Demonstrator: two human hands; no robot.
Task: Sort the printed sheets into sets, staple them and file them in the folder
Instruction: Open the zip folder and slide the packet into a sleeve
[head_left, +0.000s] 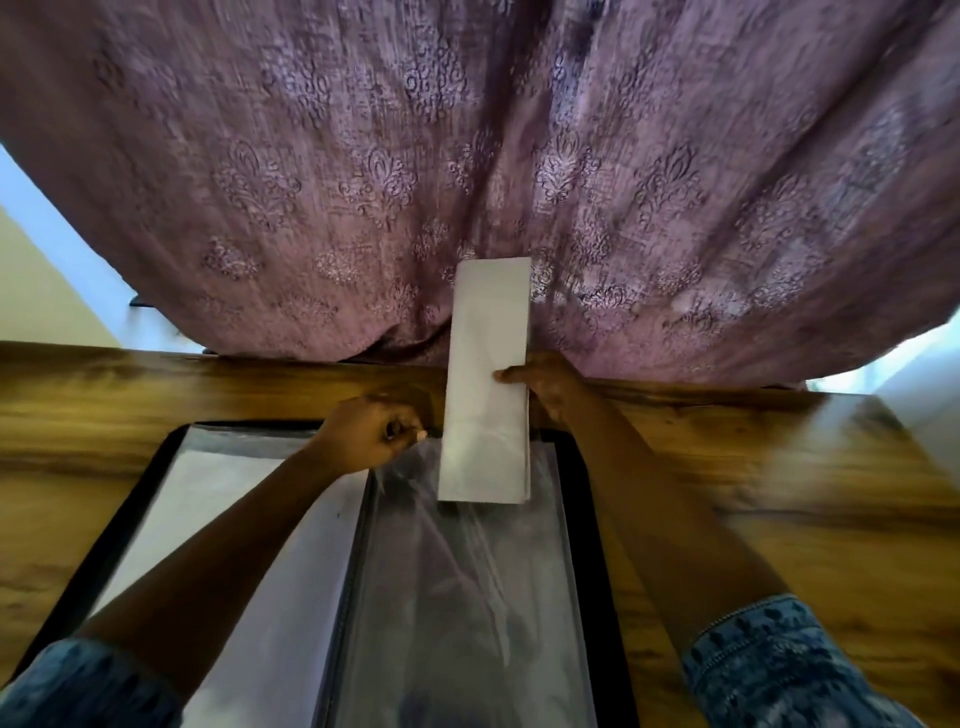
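One set of sheets (485, 384), white, held upright and turned so that it looks narrow. Its lower edge is at the mouth of the clear sleeve (467, 597) on the right-hand page of the folder (589, 519). Whether a staple is in cannot be told.

Right hand (545, 387): grips the set at its right edge, about mid-height, thumb across the near face and fingers behind.

Left hand (371, 439): fingers curled, pinching the sleeve's top edge just beside the set's lower left corner (apparently lifting the film to open the mouth).

Folder: black-rimmed, lying open on the wooden table (779, 493). Its left page holds a white sheet (234, 519) under plastic.

Handling, as judged: the set is light and thin, and it would likely sag or fan if held by one corner. A grip along the long edge keeps it stiff enough to feed. The sleeve film looks soft, creased and clingy, so the leading corners may catch on it. The mouth probably needs to be held wide and the set fed in squarely.

Also present: patterned mauve curtain (467, 156) behind the table.
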